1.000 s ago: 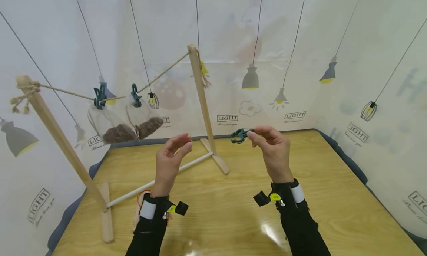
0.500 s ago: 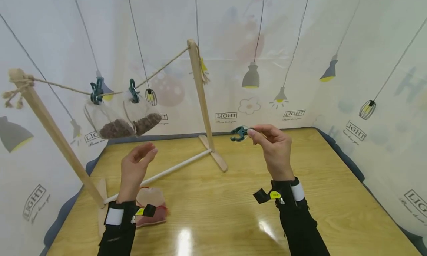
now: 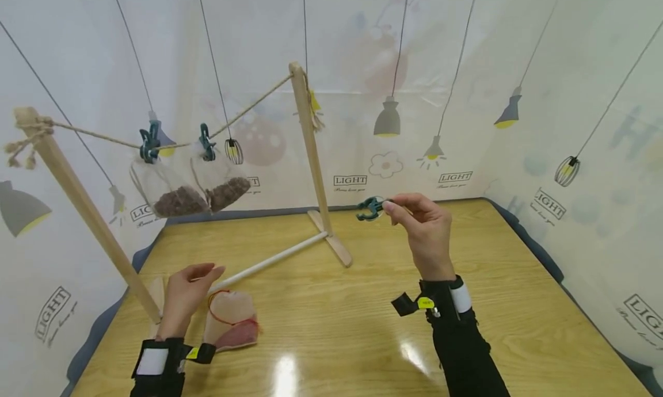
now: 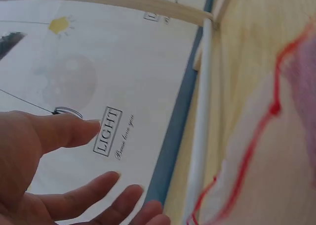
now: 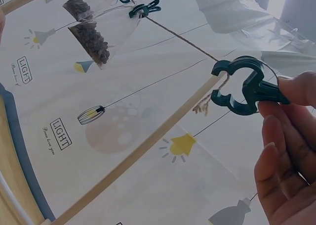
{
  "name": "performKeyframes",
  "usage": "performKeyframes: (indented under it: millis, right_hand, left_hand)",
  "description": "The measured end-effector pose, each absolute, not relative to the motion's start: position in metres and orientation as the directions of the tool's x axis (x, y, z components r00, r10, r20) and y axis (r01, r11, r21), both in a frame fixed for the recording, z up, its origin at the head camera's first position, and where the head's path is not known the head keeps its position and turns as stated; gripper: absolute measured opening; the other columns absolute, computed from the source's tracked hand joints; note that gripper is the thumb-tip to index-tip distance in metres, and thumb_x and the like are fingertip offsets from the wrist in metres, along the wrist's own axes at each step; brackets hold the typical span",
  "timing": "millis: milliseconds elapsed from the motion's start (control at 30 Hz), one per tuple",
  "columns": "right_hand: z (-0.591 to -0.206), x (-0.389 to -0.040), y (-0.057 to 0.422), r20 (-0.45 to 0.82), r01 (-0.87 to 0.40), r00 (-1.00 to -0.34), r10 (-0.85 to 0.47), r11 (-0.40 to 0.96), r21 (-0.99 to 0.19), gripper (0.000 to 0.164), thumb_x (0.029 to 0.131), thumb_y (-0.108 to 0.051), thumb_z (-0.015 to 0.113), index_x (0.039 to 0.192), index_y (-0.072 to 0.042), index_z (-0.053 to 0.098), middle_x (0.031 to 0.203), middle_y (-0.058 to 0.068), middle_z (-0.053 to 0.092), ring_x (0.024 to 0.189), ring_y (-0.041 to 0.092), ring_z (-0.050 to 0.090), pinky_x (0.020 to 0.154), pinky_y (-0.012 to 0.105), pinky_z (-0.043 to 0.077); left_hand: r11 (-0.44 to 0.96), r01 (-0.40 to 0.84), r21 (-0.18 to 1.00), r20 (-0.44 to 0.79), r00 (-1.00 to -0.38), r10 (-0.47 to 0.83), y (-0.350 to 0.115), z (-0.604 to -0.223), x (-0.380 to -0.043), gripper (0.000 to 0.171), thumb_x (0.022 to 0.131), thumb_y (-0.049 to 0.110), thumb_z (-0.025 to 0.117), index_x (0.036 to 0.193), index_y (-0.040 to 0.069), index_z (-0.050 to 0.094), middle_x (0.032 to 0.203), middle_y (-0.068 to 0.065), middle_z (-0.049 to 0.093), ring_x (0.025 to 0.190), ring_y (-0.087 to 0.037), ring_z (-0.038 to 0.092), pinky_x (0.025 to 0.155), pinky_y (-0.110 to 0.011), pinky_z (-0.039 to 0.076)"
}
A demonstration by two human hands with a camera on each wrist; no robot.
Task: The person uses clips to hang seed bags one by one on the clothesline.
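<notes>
My right hand (image 3: 427, 230) pinches a dark green spring clip (image 3: 370, 208) by its handles, above the table. In the right wrist view the jaws of the clip (image 5: 242, 86) stand apart. My left hand (image 3: 183, 296) is low beside a small sheer drawstring pouch (image 3: 233, 310) with a red cord and something purplish in its lower part. The fingers of that hand (image 4: 74, 200) are loosely bent, thumb apart, with nothing between them. The pouch lies on the table (image 3: 331, 333). Two clear bags (image 3: 173, 187) with dark brown bits hang by green clips (image 3: 149, 142) from a rope.
The rope (image 3: 254, 105) sags between two wooden posts (image 3: 311, 147) on flat feet. A white rod (image 3: 269, 262) joins the posts low down, behind the pouch. A printed cloth wall (image 3: 445, 69) encloses the table's back and sides.
My left hand has moved left and down to beside the pouch, which has come into full view. The right hand still pinches the clip at about the same place.
</notes>
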State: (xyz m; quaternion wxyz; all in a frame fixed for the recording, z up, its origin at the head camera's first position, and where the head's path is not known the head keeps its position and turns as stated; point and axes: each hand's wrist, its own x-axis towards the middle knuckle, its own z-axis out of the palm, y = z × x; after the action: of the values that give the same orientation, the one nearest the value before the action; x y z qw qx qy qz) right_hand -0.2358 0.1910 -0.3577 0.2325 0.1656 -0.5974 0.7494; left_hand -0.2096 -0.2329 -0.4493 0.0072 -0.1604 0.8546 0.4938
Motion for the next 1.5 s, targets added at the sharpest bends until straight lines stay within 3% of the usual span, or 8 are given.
performKeyframes:
  millis: [367, 533, 633, 700, 833, 1000, 1333, 1500]
  right_hand:
    - [-0.356, -0.236, 0.192, 0.536, -0.552, -0.834, 0.133, -0.205, -0.808, 0.01, 0.089, 0.005, 0.074, 0.095, -0.003, 0.077, 0.089, -0.002, 0.077, 0.072, 0.011, 0.065, 0.066, 0.024, 0.055]
    - [-0.356, -0.236, 0.191, 0.536, -0.55, -0.835, 0.124, -0.208, -0.809, 0.01, 0.089, 0.005, 0.075, 0.096, -0.002, 0.077, 0.09, -0.002, 0.077, 0.072, 0.011, 0.065, 0.066, 0.023, 0.055]
    - [-0.356, -0.235, 0.191, 0.533, -0.546, -0.838, 0.119, -0.206, -0.812, 0.009, 0.089, 0.005, 0.075, 0.096, -0.001, 0.077, 0.09, -0.002, 0.076, 0.072, 0.011, 0.065, 0.066, 0.023, 0.055]
    - [-0.356, -0.234, 0.19, 0.532, -0.544, -0.839, 0.116, -0.209, -0.812, 0.009, 0.089, 0.005, 0.075, 0.096, -0.001, 0.076, 0.089, -0.002, 0.076, 0.073, 0.01, 0.065, 0.066, 0.023, 0.055]
    - [-0.356, -0.234, 0.19, 0.535, -0.546, -0.837, 0.112, -0.213, -0.81, 0.009, 0.089, 0.005, 0.074, 0.096, 0.0, 0.076, 0.089, -0.002, 0.076, 0.073, 0.011, 0.065, 0.066, 0.023, 0.055]
    - [-0.356, -0.235, 0.191, 0.535, -0.545, -0.838, 0.108, -0.206, -0.813, 0.009, 0.089, 0.005, 0.075, 0.096, 0.0, 0.076, 0.089, -0.002, 0.076, 0.073, 0.01, 0.065, 0.066, 0.024, 0.054]
    - [-0.356, -0.235, 0.193, 0.534, -0.547, -0.837, 0.117, -0.196, -0.814, 0.007, 0.09, 0.004, 0.075, 0.096, 0.001, 0.076, 0.088, -0.002, 0.076, 0.072, 0.011, 0.064, 0.065, 0.024, 0.054]
    - [-0.357, -0.236, 0.192, 0.542, -0.554, -0.833, 0.114, -0.196, -0.809, 0.007, 0.09, 0.003, 0.075, 0.097, 0.003, 0.075, 0.09, -0.002, 0.076, 0.071, 0.011, 0.063, 0.065, 0.024, 0.054]
  left_hand:
    - [0.611, -0.344, 0.712, -0.253, -0.939, -0.234, -0.25, -0.467, -0.202, 0.064, 0.098, 0.04, 0.067, 0.132, -0.013, 0.059, 0.132, -0.036, 0.06, 0.118, -0.049, 0.06, 0.094, -0.053, 0.054]
    - [0.642, -0.375, 0.669, -0.278, -0.927, -0.251, -0.251, -0.471, -0.199, 0.063, 0.094, 0.041, 0.071, 0.124, -0.014, 0.065, 0.124, -0.034, 0.065, 0.109, -0.042, 0.064, 0.079, -0.035, 0.054]
    - [0.629, -0.408, 0.661, -0.323, -0.912, -0.252, -0.252, -0.475, -0.197, 0.053, 0.091, 0.04, 0.073, 0.107, -0.01, 0.073, 0.101, -0.025, 0.069, 0.091, -0.031, 0.062, 0.068, -0.027, 0.046]
    - [0.642, -0.408, 0.649, -0.339, -0.911, -0.236, -0.254, -0.478, -0.196, 0.041, 0.09, 0.039, 0.074, 0.084, -0.001, 0.075, 0.081, -0.013, 0.065, 0.079, -0.024, 0.058, 0.063, -0.025, 0.042]
    - [0.646, -0.397, 0.652, -0.358, -0.912, -0.2, -0.256, -0.482, -0.195, 0.037, 0.089, 0.037, 0.075, 0.066, 0.009, 0.068, 0.068, 0.003, 0.054, 0.067, -0.015, 0.051, 0.059, -0.024, 0.042]
    - [0.607, -0.376, 0.701, -0.334, -0.924, -0.186, -0.254, -0.483, -0.194, 0.03, 0.089, 0.027, 0.077, 0.091, -0.003, 0.079, 0.077, 0.002, 0.064, 0.069, -0.013, 0.054, 0.058, -0.023, 0.046]
    - [0.498, -0.401, 0.769, -0.341, -0.916, -0.211, -0.243, -0.477, -0.194, 0.043, 0.092, 0.024, 0.077, 0.113, -0.013, 0.071, 0.094, -0.011, 0.071, 0.077, -0.015, 0.06, 0.061, -0.027, 0.053]
    - [0.49, -0.399, 0.775, -0.35, -0.917, -0.193, -0.24, -0.472, -0.195, 0.055, 0.093, 0.032, 0.076, 0.126, -0.011, 0.067, 0.116, -0.023, 0.071, 0.09, -0.018, 0.064, 0.066, -0.027, 0.056]
